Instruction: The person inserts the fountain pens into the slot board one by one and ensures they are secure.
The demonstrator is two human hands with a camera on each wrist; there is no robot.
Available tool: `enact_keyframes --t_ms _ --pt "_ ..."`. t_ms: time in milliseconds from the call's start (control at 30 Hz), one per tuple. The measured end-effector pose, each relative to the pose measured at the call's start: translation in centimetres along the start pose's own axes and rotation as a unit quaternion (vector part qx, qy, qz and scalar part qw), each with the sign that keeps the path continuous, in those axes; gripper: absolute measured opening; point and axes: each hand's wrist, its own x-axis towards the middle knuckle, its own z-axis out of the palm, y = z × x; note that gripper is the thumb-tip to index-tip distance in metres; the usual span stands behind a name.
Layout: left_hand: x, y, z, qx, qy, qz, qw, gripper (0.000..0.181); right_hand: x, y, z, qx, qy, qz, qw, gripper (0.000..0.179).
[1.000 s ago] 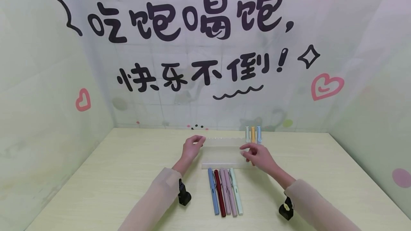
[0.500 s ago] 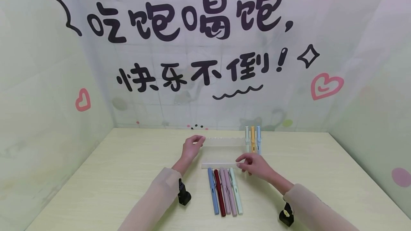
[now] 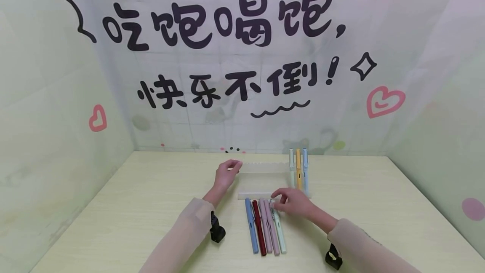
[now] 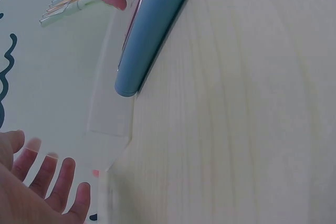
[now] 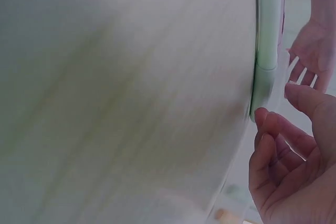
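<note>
A clear plastic pen rack [image 3: 261, 183] stands mid-table. My left hand [image 3: 226, 175] is at its left end, fingertips right by the upper corner; the left wrist view shows those fingers [image 4: 65, 182] extended and apart. In front of the rack lie a blue pen [image 3: 251, 226], a dark red pen [image 3: 259, 228], two mauve pens [image 3: 270, 228] and a pale green pen [image 3: 280, 228], side by side. My right hand [image 3: 294, 202] hovers at the pale green pen's cap end. Its thumb and index finger are parted, with a fingertip beside the cap [image 5: 262, 90] in the right wrist view.
On the rack's right side rest a pale pen [image 3: 291, 159], a yellow pen [image 3: 299, 165] and a light blue pen [image 3: 305, 167]. Behind the wooden table [image 3: 151, 205] rises a printed fabric wall [image 3: 170, 134], with more fabric at both sides.
My right hand has come away from the rack's right part, moving toward me and left to the pale green pen. The racked pens show more fully. My left hand stays in place.
</note>
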Motion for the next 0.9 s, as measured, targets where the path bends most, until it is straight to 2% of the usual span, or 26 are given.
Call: enact_keyframes --t_ms 100,167,533,900 --pt "-0.04 -0.03 -0.05 -0.001 0.000 0.002 1.0000 0.026 0.00 -0.19 0.18 -0.042 -0.004 -0.017 0.9990 0.027" --pt "-0.07 -0.03 -0.08 -0.002 -0.001 0.001 1.0000 0.026 -0.01 -0.29 0.21 -0.053 -0.008 -0.028 0.9982 0.028" --pt "-0.08 -0.11 -0.16 -0.008 -0.005 0.001 1.0000 0.028 0.09 -0.44 -0.17 -0.050 -0.020 -0.047 0.9974 0.022" --pt "-0.14 -0.07 -0.15 -0.013 -0.006 0.000 0.9999 0.025 -0.14 -0.90 -0.18 -0.069 -0.024 -0.049 0.9961 0.020"
